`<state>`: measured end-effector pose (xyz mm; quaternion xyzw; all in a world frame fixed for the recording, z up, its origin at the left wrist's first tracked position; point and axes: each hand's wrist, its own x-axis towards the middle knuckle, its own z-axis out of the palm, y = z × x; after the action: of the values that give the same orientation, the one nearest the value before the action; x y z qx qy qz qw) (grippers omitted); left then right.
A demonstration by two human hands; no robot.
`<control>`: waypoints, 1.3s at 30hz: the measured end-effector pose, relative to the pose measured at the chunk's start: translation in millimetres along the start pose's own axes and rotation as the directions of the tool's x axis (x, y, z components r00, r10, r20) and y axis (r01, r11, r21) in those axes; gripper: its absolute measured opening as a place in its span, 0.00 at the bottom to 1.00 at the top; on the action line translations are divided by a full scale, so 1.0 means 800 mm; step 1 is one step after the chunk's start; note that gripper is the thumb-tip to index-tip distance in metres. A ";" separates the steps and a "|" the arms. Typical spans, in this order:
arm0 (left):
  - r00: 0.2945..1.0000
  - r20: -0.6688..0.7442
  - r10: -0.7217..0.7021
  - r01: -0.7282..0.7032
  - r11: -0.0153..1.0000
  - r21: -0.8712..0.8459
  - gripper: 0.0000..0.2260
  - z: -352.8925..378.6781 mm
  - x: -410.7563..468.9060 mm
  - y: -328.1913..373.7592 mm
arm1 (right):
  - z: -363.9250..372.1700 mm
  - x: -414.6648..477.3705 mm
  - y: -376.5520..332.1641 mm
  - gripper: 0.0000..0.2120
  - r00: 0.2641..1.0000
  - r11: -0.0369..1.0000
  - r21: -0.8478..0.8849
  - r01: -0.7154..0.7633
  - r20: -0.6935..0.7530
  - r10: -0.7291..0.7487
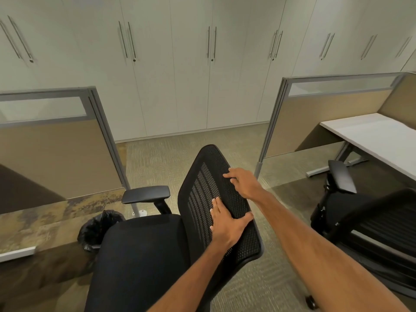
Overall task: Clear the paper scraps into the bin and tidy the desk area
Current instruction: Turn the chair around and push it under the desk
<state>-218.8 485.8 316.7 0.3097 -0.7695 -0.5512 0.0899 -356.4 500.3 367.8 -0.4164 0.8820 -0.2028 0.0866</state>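
Observation:
A black office chair (144, 255) with a mesh backrest (207, 183) stands in front of me on the carpet. My left hand (227, 224) grips the backrest's edge low down, fingers on the mesh and thumb around the rim. My right hand (245, 181) holds the same edge higher up, fingers curled over it. A bin lined with a black bag (96, 228) stands on the floor left of the chair, partly hidden by the seat. No paper scraps are visible.
A brown desk surface (33, 224) lies at the left under a cubicle partition (56, 140). A white desk (378, 136) and a second black chair (369, 219) stand at the right. White cabinets (191, 64) line the far wall, with carpeted floor between.

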 end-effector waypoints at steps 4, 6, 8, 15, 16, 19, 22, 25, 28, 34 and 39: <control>0.997 -0.055 -0.047 0.047 0.999 0.010 0.56 0.006 0.003 0.009 | -0.003 0.001 0.014 0.17 0.995 0.995 -0.017 0.098 -0.002 -0.098; 0.993 -0.076 -0.092 0.095 0.995 0.037 0.57 0.011 0.012 0.016 | -0.006 0.010 0.022 0.19 0.988 0.988 -0.037 0.153 0.014 -0.153; 0.987 -0.103 -0.124 0.130 0.990 0.054 0.57 0.015 0.022 0.018 | -0.006 0.019 0.031 0.20 0.980 0.979 -0.043 0.198 0.015 -0.198; 0.980 -0.129 -0.153 0.163 0.984 0.074 0.57 0.021 0.030 0.018 | -0.024 0.073 0.044 0.24 0.880 0.863 -0.198 0.464 0.214 -0.424; 0.980 -0.129 -0.151 0.162 0.984 0.076 0.57 0.020 0.030 0.018 | -0.026 0.083 0.043 0.27 0.854 0.811 -0.278 0.514 0.251 -0.455; 0.977 -0.142 -0.160 0.170 0.983 0.062 0.57 0.020 0.029 0.021 | -0.029 0.107 0.045 0.37 0.780 0.664 -0.413 0.623 0.386 -0.492; 0.977 -0.134 -0.166 0.174 0.983 0.053 0.56 0.018 0.023 0.026 | -0.035 0.121 0.047 0.42 0.697 0.561 -0.422 0.712 0.516 -0.497; 0.971 -0.129 -0.200 0.207 0.977 0.042 0.56 0.019 0.018 0.031 | -0.040 0.134 0.046 0.39 0.625 0.477 -0.408 0.778 0.572 -0.531; 0.957 -0.160 -0.241 0.254 0.965 0.066 0.56 0.024 0.016 0.039 | -0.038 0.149 0.043 0.39 0.509 0.371 -0.352 0.859 0.659 -0.553; 0.936 -0.174 -0.308 0.331 0.935 0.125 0.53 0.027 0.017 0.045 | -0.026 0.168 0.039 0.37 0.266 0.221 -0.163 0.962 0.752 -0.603; 0.898 -0.238 -0.370 0.407 0.904 0.131 0.48 0.028 0.021 0.053 | -0.014 0.187 0.040 0.29 0.082 0.101 -0.016 0.995 0.718 -0.691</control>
<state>-259.0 502.1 343.0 0.5201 -0.7242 -0.4519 0.0294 -478.1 406.8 366.8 -0.9086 0.3779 0.1616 0.0745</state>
